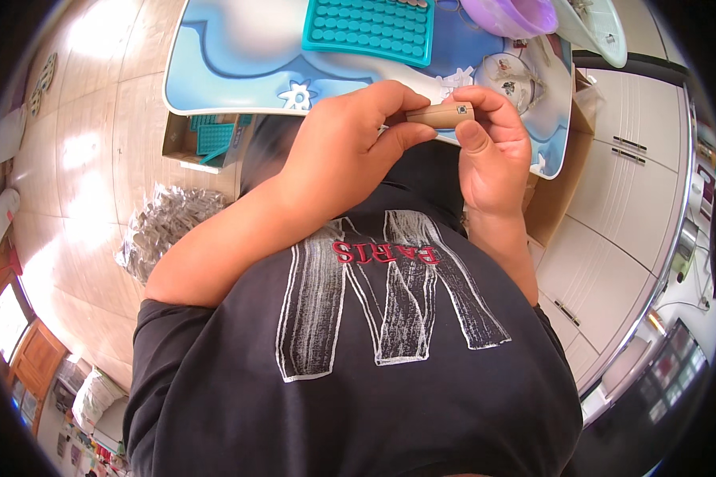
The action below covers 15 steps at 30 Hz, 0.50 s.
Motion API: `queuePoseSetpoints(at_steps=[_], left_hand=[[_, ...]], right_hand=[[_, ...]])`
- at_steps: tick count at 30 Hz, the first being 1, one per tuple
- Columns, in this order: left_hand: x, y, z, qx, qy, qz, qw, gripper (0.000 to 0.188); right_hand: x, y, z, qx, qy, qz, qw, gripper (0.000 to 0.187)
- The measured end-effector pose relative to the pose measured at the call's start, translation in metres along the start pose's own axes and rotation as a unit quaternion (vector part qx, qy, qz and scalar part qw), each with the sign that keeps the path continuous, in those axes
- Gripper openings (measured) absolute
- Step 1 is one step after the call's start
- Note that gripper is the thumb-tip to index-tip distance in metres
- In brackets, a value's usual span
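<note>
Both hands meet over the near edge of a blue-and-white table (pixel 239 75), holding a small tan cylinder (pixel 440 117) that looks like cardboard, with a small dark square mark near its right end. My left hand (pixel 354 131) pinches its left end between thumb and fingers. The thumb and fingertips of my right hand (pixel 497 151) close around the right end. A teal tray with rows of round cavities (pixel 367 38) lies beyond my left hand. Small white pieces (pixel 456 80) and a clear plastic bag with little items (pixel 507 78) lie just past my right hand.
A purple bowl (pixel 513 16) and a pale green-white basket (pixel 601 36) stand at the far right. Under the table, a cardboard box (pixel 184 151) holds more teal trays (pixel 215 139). Crumpled silvery strips (pixel 171 226) are heaped on the floor at left. White cabinets (pixel 620 199) line the right.
</note>
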State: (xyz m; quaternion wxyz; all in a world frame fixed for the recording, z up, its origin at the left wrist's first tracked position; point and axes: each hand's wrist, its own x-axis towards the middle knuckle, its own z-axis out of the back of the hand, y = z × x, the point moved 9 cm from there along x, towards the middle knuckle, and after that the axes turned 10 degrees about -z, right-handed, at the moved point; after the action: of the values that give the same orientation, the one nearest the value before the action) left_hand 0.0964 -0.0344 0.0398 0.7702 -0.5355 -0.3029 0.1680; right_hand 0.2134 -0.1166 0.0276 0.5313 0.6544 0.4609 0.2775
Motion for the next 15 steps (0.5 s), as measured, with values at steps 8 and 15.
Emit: queuePoseSetpoints(at_steps=[8, 15], left_hand=[[-0.001, 0.002, -0.009, -0.002, 0.016, 0.007, 1.0, 0.014], [-0.024, 0.043, -0.057, -0.303, 0.15, 0.244, 0.909, 0.028]], right_hand=[[-0.013, -0.023, 0.013, 0.044, -0.034, -0.049, 0.997, 0.026], [-0.023, -0.013, 0.02, -0.315, -0.069, 0.032, 0.946, 0.04]])
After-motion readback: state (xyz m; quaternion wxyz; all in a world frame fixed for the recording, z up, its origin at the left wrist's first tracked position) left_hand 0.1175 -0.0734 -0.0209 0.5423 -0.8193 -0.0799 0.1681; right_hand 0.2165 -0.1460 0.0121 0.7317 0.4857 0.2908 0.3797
